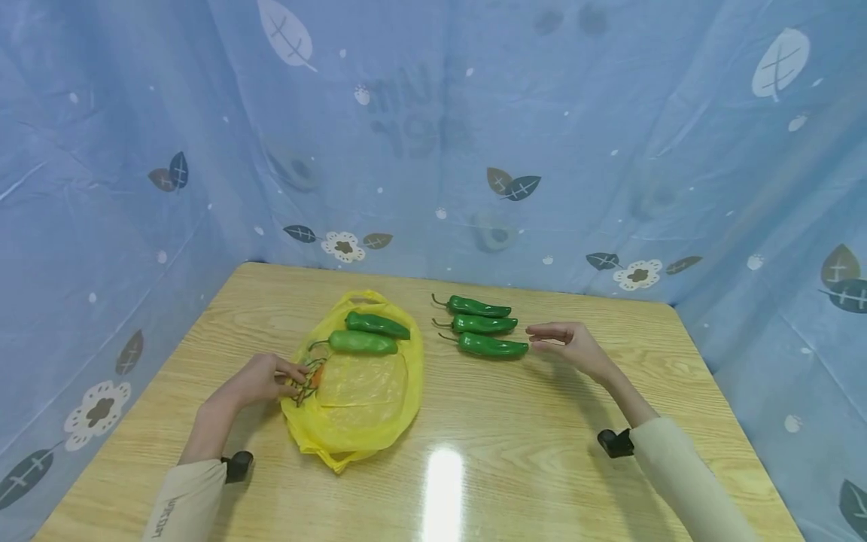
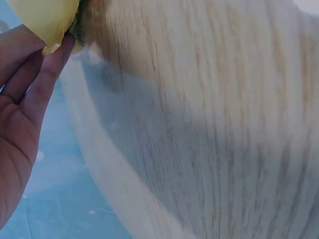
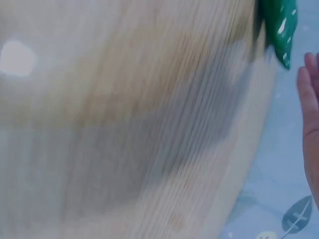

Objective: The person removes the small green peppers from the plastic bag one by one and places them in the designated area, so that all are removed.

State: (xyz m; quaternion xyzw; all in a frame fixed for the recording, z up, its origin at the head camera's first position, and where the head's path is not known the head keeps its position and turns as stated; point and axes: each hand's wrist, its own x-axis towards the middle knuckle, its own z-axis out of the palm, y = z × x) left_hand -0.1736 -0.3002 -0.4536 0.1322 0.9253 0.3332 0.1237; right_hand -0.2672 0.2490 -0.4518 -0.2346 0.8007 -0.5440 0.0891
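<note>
A yellow plastic bag [image 1: 406, 421] lies spread on the table, with a dark green pepper [image 1: 378, 325] and a lighter green pepper [image 1: 362, 342] on it. At its left side is a bundle of dark, thin stringy pieces with an orange patch [image 1: 315, 378], its kind unclear. My left hand [image 1: 260, 379] pinches this bundle by the bag's edge; the bag partly covers the fingertips in the left wrist view. Three long green peppers [image 1: 479, 306] lie side by side, stems to the left. My right hand [image 1: 569, 346] is just right of the nearest pepper's tip [image 3: 283, 47], fingers bent loosely and holding nothing.
The wooden table [image 1: 515, 436] carries all of this, with a bright light reflection near its front. A blue patterned curtain [image 1: 433, 150] hangs behind the table and along both sides.
</note>
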